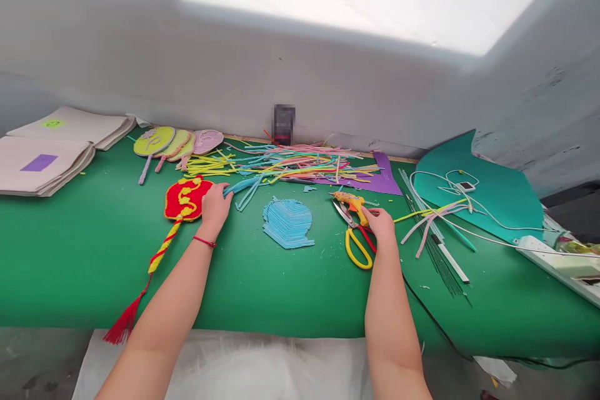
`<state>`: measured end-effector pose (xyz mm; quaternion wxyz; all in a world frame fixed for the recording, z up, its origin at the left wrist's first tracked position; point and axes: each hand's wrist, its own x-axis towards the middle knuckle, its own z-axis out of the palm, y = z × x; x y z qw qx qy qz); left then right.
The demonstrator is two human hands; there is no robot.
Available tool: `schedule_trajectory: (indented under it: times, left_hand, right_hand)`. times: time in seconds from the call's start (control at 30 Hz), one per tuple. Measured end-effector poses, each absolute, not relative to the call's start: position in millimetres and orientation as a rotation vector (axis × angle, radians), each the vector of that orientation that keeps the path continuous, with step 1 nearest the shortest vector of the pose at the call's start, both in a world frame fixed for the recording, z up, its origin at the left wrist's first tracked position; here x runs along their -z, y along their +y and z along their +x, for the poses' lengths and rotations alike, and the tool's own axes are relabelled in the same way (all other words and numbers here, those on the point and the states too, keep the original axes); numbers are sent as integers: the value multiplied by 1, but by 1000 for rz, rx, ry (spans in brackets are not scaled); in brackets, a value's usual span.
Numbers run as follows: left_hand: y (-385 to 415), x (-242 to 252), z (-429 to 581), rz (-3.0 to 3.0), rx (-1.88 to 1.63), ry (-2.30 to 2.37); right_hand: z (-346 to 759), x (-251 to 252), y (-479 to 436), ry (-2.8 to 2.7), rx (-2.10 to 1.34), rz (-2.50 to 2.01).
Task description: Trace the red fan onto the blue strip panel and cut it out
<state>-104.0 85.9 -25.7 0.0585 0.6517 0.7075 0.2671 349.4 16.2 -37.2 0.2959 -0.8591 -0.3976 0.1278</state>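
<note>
Blue panel (pixel 287 224): one; glue gun (pixel 355 202): one.

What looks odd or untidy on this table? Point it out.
The blue panel has a ragged outline, strips jutting out at lower right. Small blue scraps litter the green table. The red tassel reaches past the table's front edge.

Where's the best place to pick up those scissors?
Probably the yellow loop of the scissors, from the wearer's side: the handles point that way, the blades point away, and the right hand, holding the glue gun, partly hides the red handle.
</note>
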Motion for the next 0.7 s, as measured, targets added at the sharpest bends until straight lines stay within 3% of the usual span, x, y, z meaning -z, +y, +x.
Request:
schedule_trajectory:
  times: [0.13, 0.37, 0.7]
  left_hand:
    - [86, 28, -103, 2034, -748, 2191]
    - [83, 28, -103, 2047, -747, 2229]
    - [79, 21, -104, 1958, -769, 2240]
  right_hand:
    - [351, 46, 21, -1151, -544, -2271]
    - [349, 53, 27, -1155, -284, -2324]
    - [352, 53, 25, -1129, -195, -2359]
